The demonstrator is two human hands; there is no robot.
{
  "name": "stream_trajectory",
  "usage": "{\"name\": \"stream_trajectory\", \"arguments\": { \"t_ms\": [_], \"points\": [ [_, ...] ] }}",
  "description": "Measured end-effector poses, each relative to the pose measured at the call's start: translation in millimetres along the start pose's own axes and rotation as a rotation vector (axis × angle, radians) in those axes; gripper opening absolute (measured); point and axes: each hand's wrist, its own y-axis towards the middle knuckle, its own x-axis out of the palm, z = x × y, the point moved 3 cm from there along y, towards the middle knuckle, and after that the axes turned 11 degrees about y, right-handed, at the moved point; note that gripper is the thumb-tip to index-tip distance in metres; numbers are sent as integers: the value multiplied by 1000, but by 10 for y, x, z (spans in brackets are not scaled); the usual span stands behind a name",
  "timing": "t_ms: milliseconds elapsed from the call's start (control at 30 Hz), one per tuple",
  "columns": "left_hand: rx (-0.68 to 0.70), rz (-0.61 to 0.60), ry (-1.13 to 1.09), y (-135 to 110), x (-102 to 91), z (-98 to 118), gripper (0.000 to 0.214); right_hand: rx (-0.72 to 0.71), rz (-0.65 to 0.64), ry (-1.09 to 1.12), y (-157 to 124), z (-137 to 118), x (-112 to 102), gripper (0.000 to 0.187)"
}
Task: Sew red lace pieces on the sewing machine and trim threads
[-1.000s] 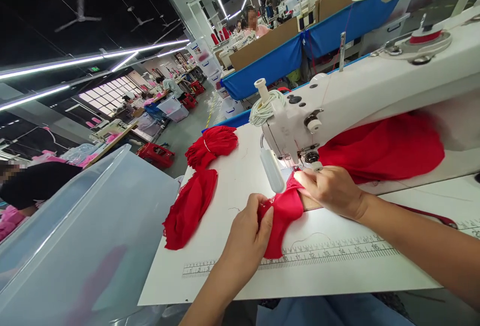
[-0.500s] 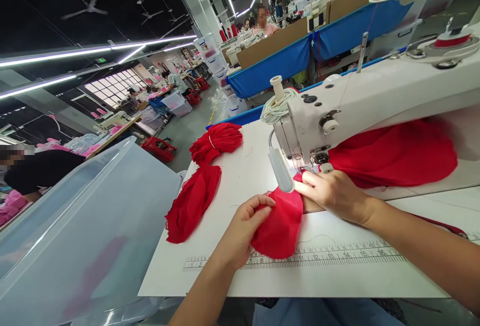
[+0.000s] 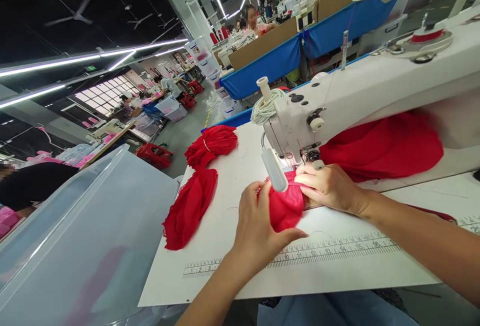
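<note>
Under the head of a white sewing machine [image 3: 360, 96] lies a piece of red fabric [image 3: 287, 208], its upper edge close to the needle. My right hand [image 3: 332, 186] grips the fabric's edge just beside the presser foot, fingers pinched together. On the left side of the same piece rests my left hand [image 3: 258, 226], thumb spread wide from the fingers, the fingertips at a lace-like edge. More red fabric [image 3: 386, 148] is bunched beneath the machine's arm. A small white lamp [image 3: 275, 170] hangs in front of the needle and hides part of the work.
Left on the white table [image 3: 210, 286] are a tied red fabric bundle [image 3: 212, 144] and a loose red piece [image 3: 191, 208]. A printed ruler scale [image 3: 315, 252] runs along the front. A large translucent bin [image 3: 93, 231] stands at the left. Co-workers sit farther off.
My left hand has released its pinch and spread its thumb, shifting over the fabric. The fabric's lower end is drawn up toward the needle. My right hand stays by the presser foot.
</note>
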Motion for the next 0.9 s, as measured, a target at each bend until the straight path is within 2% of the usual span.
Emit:
{"name": "stream_trajectory", "arguments": {
  "t_ms": [33, 67, 133, 200, 267, 333, 433, 533, 600, 667, 800, 900],
  "points": [
    [57, 58, 140, 27, 29, 82, 69, 3, -3, 18, 1, 0, 4, 24],
    [83, 86, 249, 70, 61, 142, 51, 6, -7, 35, 0, 3, 10, 23],
    [69, 22, 376, 200, 120, 173, 8, 15, -11, 67, -7, 21, 26, 25],
    [28, -7, 350, 355, 109, 108, 16, 36, -4, 95, -13, 54, 42, 29],
    [6, 25, 139, 492, 47, -2, 20, 67, 9, 120, -13, 94, 55, 31],
    [-13, -23, -64, 586, 17, -115, 18, 107, 29, 144, -2, 132, 62, 31],
    [-32, -118, -274, 640, 36, -216, 6, 177, 58, 183, 20, 175, 62, 29],
    [-46, -190, -456, 636, 93, -217, 10, 232, 53, 223, 34, 192, 66, 30],
    [-18, -210, -464, 632, 119, -171, 15, 256, 44, 238, 37, 191, 66, 31],
    [18, -191, -446, 640, 132, -116, 20, 274, 43, 242, 40, 185, 59, 31],
    [11, -55, -549, 690, 162, -72, 17, 298, 46, 230, 43, 173, 47, 31],
    [13, -20, -639, 718, 231, -85, 13, 303, 36, 210, 18, 179, 69, 18]
  ]
}}
